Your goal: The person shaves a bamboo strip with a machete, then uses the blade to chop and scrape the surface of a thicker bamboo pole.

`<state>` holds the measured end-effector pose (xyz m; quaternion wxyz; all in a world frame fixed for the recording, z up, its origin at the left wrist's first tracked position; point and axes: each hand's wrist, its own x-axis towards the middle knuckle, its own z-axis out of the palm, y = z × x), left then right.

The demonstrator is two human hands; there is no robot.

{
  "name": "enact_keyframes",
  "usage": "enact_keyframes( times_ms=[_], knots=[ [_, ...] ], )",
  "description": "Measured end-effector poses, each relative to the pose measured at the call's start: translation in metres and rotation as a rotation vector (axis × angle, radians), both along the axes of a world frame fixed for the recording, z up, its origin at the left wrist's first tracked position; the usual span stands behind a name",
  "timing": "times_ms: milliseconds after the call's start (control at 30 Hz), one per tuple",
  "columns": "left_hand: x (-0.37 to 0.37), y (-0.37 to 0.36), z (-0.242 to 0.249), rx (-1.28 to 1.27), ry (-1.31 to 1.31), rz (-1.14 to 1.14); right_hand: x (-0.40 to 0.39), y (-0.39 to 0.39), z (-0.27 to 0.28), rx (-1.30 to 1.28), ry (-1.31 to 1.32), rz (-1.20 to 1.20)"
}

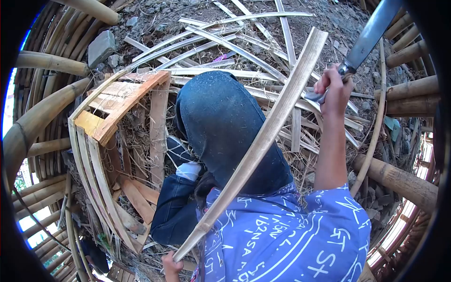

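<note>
My left hand (172, 267) is closed around the lower end of a long split bamboo strip (263, 136). The strip slants up across my thigh, its wide upper end reaching near my other hand. In my right hand (334, 89) is a machete (373, 35), gripped by the handle, its broad metal blade pointing up and to the right. The blade stands apart from the strip. Several cut bamboo strips (239, 49) lie crossed on the ground beyond my knee (213, 108).
To my left stands a wooden crate-like frame (134, 110), with thin bamboo slats (101, 174) leaning along it. Thick bamboo poles (47, 113) line the left side, and another pole (399, 183) juts in at right. A concrete block (101, 48) rests on the littered ground.
</note>
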<state>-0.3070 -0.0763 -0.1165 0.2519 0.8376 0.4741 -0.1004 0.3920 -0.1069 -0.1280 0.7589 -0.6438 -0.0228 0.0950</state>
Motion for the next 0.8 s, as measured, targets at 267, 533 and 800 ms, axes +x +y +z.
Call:
enact_keyframes(
  times_ms=[267, 533, 800],
  knots=[
    [0.041, 0.006, -0.003, -0.151, -0.032, 0.129, -0.056, -0.02, 0.026, -0.639, -0.743, 0.459],
    [0.049, -0.003, -0.02, -0.043, -0.06, 0.065, -0.063, -0.011, 0.014, -0.871, -0.856, 0.524],
    [0.073, -0.014, -0.024, -0.042, -0.028, 0.079, -0.05, -0.003, 0.003, -0.938, -0.927, 0.478]
  ],
)
